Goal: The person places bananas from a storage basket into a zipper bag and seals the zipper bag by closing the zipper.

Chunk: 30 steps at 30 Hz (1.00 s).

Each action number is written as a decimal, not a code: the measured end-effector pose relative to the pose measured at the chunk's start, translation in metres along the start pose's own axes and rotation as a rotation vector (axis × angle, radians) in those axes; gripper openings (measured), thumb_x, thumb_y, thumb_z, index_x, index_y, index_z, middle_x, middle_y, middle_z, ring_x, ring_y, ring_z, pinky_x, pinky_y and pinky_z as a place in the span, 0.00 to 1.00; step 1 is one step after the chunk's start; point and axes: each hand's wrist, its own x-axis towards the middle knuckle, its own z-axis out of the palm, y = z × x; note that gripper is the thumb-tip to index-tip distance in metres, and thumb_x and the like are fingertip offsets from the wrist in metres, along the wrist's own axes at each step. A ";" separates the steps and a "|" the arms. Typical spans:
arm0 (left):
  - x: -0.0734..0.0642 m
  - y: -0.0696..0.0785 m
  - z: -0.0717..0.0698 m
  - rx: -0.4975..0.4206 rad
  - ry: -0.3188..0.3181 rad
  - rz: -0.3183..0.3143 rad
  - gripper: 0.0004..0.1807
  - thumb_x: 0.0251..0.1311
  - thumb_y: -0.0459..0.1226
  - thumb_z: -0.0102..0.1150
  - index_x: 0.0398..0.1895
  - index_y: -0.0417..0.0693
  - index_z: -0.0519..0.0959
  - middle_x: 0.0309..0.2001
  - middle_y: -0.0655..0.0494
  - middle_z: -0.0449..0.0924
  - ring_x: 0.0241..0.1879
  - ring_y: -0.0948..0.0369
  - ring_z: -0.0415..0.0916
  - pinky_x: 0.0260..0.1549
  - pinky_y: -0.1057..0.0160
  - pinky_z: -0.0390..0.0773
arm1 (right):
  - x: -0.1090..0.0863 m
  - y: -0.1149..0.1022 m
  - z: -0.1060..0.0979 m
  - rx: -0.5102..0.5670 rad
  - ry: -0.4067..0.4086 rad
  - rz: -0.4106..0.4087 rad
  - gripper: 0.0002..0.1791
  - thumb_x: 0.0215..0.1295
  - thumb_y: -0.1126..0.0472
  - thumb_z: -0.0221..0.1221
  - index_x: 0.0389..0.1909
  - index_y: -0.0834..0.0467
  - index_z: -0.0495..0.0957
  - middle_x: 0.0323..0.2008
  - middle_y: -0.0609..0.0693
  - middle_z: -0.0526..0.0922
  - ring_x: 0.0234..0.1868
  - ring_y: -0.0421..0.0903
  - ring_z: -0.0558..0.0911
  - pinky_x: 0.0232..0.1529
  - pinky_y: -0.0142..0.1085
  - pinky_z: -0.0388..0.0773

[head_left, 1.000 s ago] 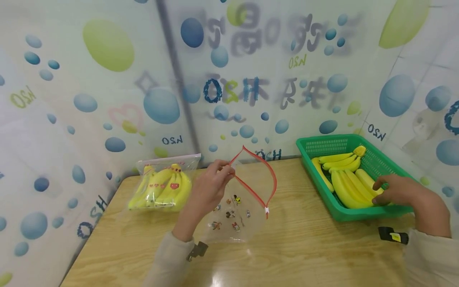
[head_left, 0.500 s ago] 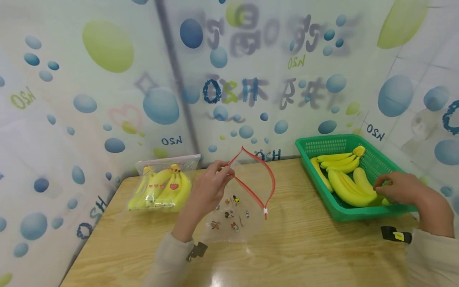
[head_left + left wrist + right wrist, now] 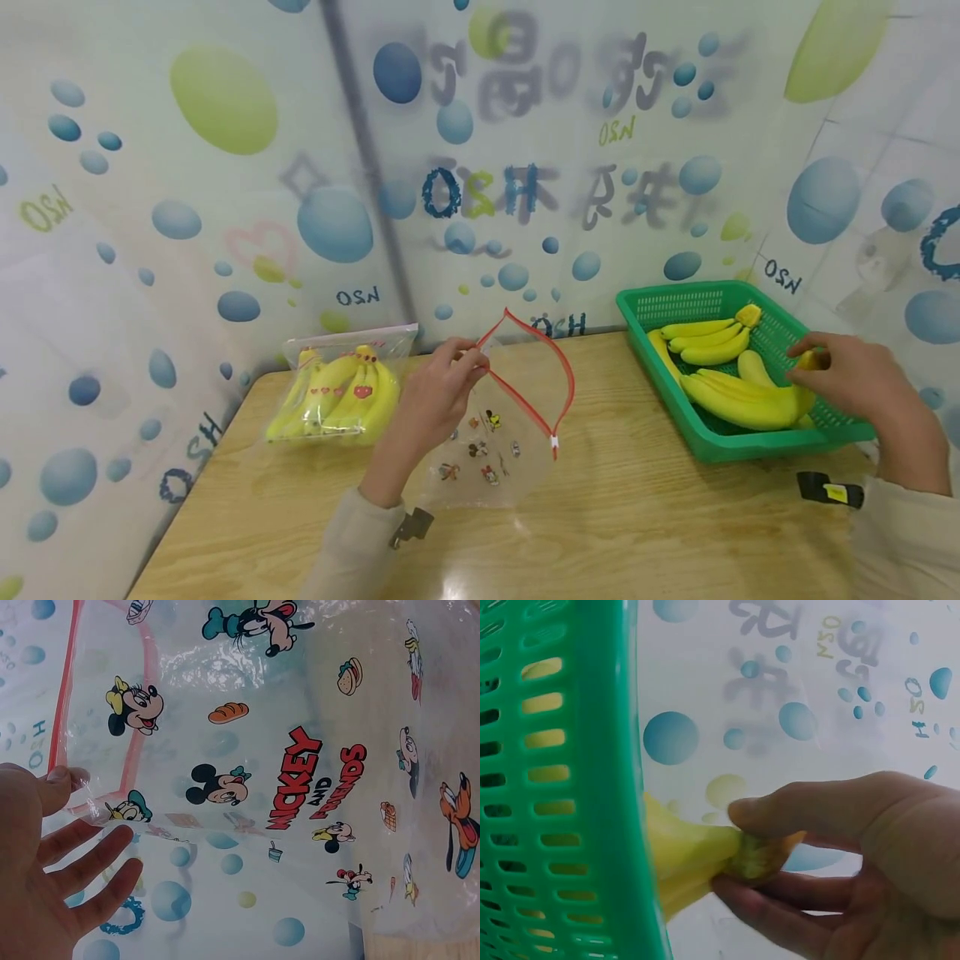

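My left hand [image 3: 442, 387] pinches the red-zipped rim of a clear zip bag [image 3: 480, 467] printed with cartoon figures. The bag's mouth gapes wide, its slider hanging at the right corner. In the left wrist view the thumb and forefinger of the left hand [image 3: 60, 847] nip the bag's corner while the other fingers are spread. At the right, my right hand [image 3: 855, 375] grips the stem end of a banana bunch [image 3: 742, 402] in a green basket [image 3: 712, 450]. The right wrist view shows thumb and fingers around the brownish stem [image 3: 757, 855], above the basket's rim.
A second clear zip bag [image 3: 397, 342], filled with bananas [image 3: 348, 392], stands at the table's back left. Another banana bunch [image 3: 708, 342] and further bananas lie in the basket. A patterned curtain [image 3: 480, 150] borders the wooden table [image 3: 615, 517] behind.
The right hand has taken hold of the bunch's stem and raised that end, turning the bunch in the basket. The left hand and the open bag stay about where they were.
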 end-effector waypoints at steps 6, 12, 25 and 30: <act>0.000 0.000 0.000 0.004 0.002 0.003 0.03 0.73 0.38 0.59 0.44 0.51 0.82 0.52 0.52 0.81 0.44 0.55 0.84 0.28 0.61 0.80 | -0.005 -0.011 0.000 0.020 0.216 0.025 0.22 0.68 0.60 0.64 0.56 0.71 0.74 0.41 0.76 0.81 0.35 0.65 0.78 0.30 0.50 0.72; -0.001 0.000 0.000 0.007 -0.015 -0.013 0.04 0.74 0.38 0.58 0.45 0.53 0.82 0.53 0.53 0.81 0.43 0.55 0.84 0.29 0.61 0.81 | -0.010 -0.027 -0.001 0.118 0.421 0.038 0.24 0.70 0.62 0.63 0.62 0.69 0.74 0.46 0.76 0.80 0.48 0.75 0.79 0.32 0.29 0.68; -0.001 -0.001 0.001 0.022 -0.019 -0.016 0.04 0.75 0.39 0.58 0.46 0.53 0.81 0.53 0.54 0.80 0.44 0.56 0.82 0.32 0.60 0.81 | -0.020 -0.068 -0.012 0.389 0.616 -0.185 0.23 0.69 0.66 0.65 0.64 0.63 0.78 0.49 0.27 0.79 0.43 0.12 0.67 0.43 0.05 0.63; 0.000 -0.002 0.003 0.014 -0.038 -0.023 0.05 0.75 0.39 0.57 0.46 0.53 0.82 0.53 0.53 0.80 0.45 0.56 0.82 0.34 0.59 0.82 | -0.024 -0.089 -0.015 0.507 0.630 -0.337 0.26 0.63 0.75 0.66 0.63 0.62 0.80 0.49 0.19 0.76 0.49 0.19 0.75 0.48 0.08 0.69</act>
